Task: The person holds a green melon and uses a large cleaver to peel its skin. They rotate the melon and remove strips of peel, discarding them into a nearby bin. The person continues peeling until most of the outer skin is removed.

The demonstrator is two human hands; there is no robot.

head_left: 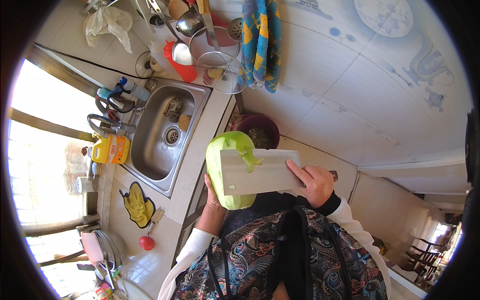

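A large pale-green gourd [215, 161], its surface largely peeled, is held up in front of my body. My left hand [213, 193] supports it along its left side, the fingers mostly hidden behind it. In my right hand [317, 183] is a broad metal cleaver [262, 180], gripped by its handle with the index finger laid along the blade. The blade lies flat across the gourd's right part and hides much of it. A strip of green peel [247, 159] hangs over the blade's upper edge.
Below the gourd stands a dark purple bucket [275, 129] with scraps in it. To the left is a steel sink [153, 165] holding sponges. A yellow jug [112, 149], a yellow cloth [138, 206] and a red-handled tool [146, 243] rest on the counter. A wire strainer [240, 75] hangs above.
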